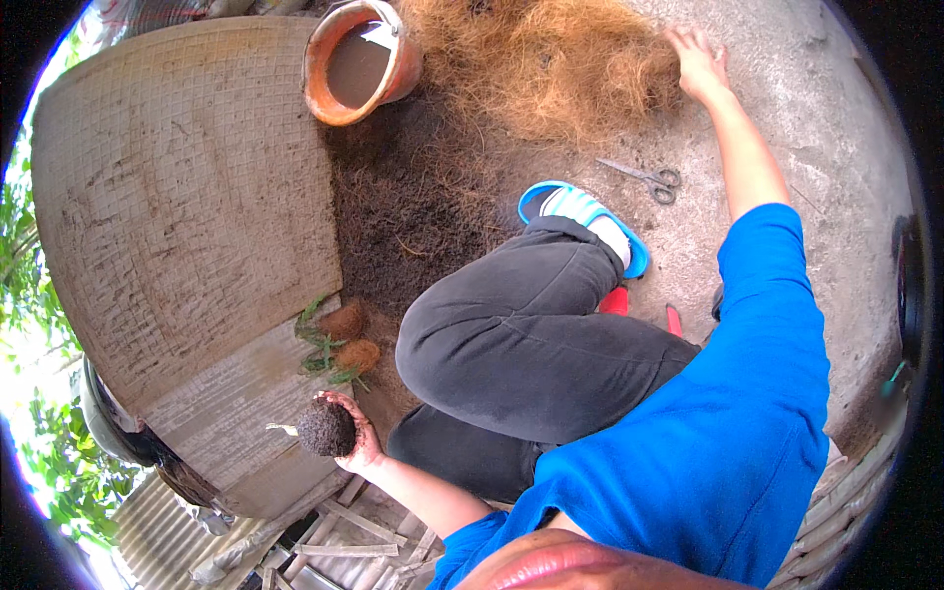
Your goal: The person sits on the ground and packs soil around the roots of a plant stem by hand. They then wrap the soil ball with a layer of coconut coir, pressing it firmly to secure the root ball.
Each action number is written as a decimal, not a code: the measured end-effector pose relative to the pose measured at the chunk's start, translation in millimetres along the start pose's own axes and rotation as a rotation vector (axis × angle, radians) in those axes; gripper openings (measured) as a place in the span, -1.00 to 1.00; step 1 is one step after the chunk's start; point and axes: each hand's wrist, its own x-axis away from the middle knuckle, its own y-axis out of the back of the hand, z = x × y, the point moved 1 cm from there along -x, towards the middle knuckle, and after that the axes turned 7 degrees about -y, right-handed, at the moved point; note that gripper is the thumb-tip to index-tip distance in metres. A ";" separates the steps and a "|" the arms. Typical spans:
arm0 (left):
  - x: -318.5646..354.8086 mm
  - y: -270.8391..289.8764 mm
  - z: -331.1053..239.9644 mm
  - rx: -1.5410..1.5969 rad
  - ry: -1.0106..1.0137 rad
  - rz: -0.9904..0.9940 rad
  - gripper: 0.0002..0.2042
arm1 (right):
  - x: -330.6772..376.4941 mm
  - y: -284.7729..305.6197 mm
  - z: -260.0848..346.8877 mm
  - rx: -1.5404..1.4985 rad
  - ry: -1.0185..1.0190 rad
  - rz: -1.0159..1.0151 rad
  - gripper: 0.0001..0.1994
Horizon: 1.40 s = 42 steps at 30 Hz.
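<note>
My left hand (pixel 361 440) grips a round ball of dark soil (pixel 325 429), and a pale thin stem sticks out of the side facing away from my palm. Beside it on the ground lie two brown fibre-wrapped plant balls (pixel 358 355) with green leafy shoots. My right arm is stretched far out. At its end my right hand (pixel 700 65) has its fingers spread at the right edge of a loose heap of brown coconut fibre (pixel 560 69), seemingly holding nothing.
An orange bucket (pixel 411 69) of muddy water stands beside a heap of dark soil (pixel 403 197). Scissors (pixel 649 180) lie on the concrete near my foot in a blue sandal (pixel 637 258). A large worn woven-textured board (pixel 187 167) fills the left. Wooden slats (pixel 359 526) lie lower down.
</note>
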 end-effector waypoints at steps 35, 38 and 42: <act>11.5 -7.5 24.1 -0.093 0.078 -0.098 -0.61 | 85.1 -5.6 55.4 -1.105 -0.282 0.428 -0.48; 8.3 -3.9 21.5 -0.149 0.047 -0.090 -0.60 | 93.0 -28.5 56.3 -1.034 -0.216 0.475 -0.47; 7.0 -4.0 25.1 -0.184 0.015 -0.140 -0.61 | 104.4 -30.3 47.4 -0.912 -0.192 0.415 -0.48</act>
